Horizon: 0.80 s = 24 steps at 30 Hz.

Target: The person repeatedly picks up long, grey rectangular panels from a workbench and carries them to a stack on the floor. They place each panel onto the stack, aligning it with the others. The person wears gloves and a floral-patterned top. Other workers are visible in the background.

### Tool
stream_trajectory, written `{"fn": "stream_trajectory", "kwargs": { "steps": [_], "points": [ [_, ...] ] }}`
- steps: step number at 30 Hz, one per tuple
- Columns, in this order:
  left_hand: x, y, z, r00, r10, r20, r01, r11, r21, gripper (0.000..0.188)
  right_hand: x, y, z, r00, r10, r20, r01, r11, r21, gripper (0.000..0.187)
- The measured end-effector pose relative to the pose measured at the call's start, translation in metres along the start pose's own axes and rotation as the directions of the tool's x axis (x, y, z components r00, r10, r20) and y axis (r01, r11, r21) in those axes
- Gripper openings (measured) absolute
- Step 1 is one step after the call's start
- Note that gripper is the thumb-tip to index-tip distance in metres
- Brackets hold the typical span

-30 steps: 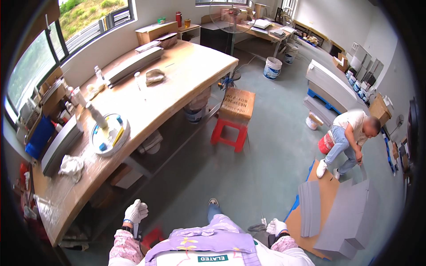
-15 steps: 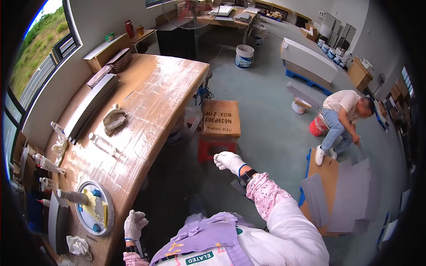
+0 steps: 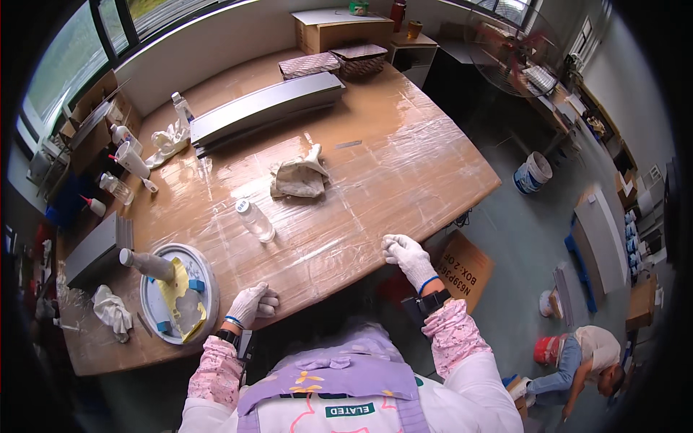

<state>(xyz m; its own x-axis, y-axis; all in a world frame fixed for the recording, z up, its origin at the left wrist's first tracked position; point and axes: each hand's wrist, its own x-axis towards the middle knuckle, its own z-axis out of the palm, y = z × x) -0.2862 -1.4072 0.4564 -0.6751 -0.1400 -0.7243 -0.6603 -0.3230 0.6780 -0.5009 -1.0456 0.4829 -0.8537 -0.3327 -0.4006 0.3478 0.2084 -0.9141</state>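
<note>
My left hand [image 3: 253,304], in a white knit glove, is at the table's near edge, fingers loosely bent and nothing visible in them. My right hand [image 3: 408,258], gloved the same way, hovers by the edge farther right, its fingers slightly apart and no object showing. Left of my left hand, a round white lid [image 3: 149,307] bears a yellow sheet, blue blocks and a greyish bottle [image 3: 150,265]. A clear bottle with a white cap [image 3: 256,221] lies beyond my hands. Behind it is a crumpled, stained cloth [image 3: 299,177].
The film-covered table [image 3: 339,245] carries a long grey panel [image 3: 267,108], several bottles and white rags. On its right, a cardboard carton [image 3: 465,270] stands near the floor. A person [image 3: 588,361] sits bent over on a red bucket [image 3: 547,350]. A fan [image 3: 512,54] stands at the back.
My view has swung left, so the table now lies in front of me. Both hands have come to its near edge; the carton and the seated person have shifted right in view.
</note>
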Motion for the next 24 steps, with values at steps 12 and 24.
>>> {"fn": "stream_trajectory", "kwargs": {
  "steps": [12,24],
  "points": [
    [0.023,0.003,0.057,0.905,-0.085,-0.416,-0.075,0.933,-0.353,0.041,0.221,-0.153,0.169,0.774,-0.252,0.581,0.625,0.156,-0.765,0.090],
    [0.028,0.002,0.048,0.913,-0.171,-0.371,-0.062,0.840,-0.539,0.040,0.238,-0.170,-0.019,0.830,0.010,0.558,0.492,0.458,-0.741,0.039]
  ]
}}
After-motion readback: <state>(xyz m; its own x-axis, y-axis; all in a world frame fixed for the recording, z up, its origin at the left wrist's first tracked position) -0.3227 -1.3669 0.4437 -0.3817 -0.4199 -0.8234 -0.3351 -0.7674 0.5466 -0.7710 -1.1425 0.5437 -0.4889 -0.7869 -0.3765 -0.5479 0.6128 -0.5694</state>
